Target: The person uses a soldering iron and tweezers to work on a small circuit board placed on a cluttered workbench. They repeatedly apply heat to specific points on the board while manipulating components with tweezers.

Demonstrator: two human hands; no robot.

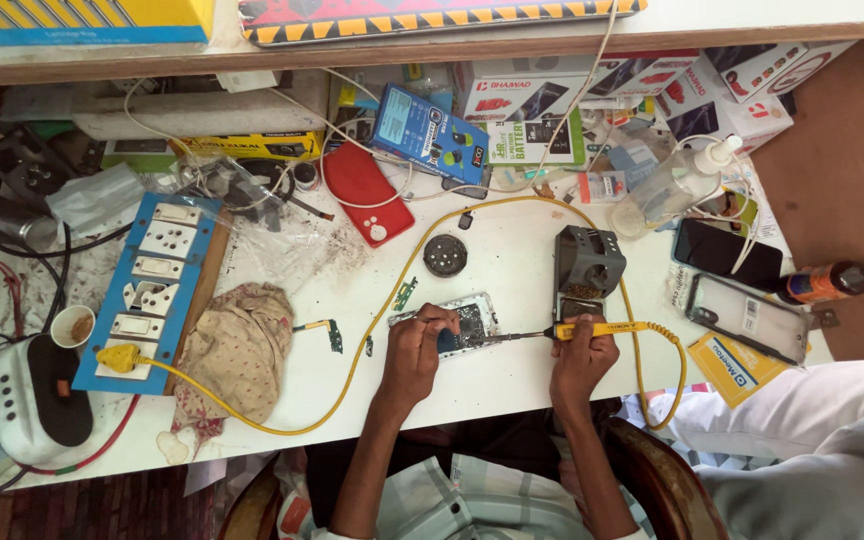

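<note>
At the left of the frame sits a blue switch board (152, 290). In the middle, my left hand (417, 350) holds down the open phone (457, 322). My right hand (582, 355) grips the yellow soldering iron (577, 331), its tip touching the phone.

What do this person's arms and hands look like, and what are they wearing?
Both arms are bare from the elbows down, with no gloves, rings or watch visible on the left hand or right hand. A pale checked shirt with short or rolled sleeves shows at the bottom.
</note>
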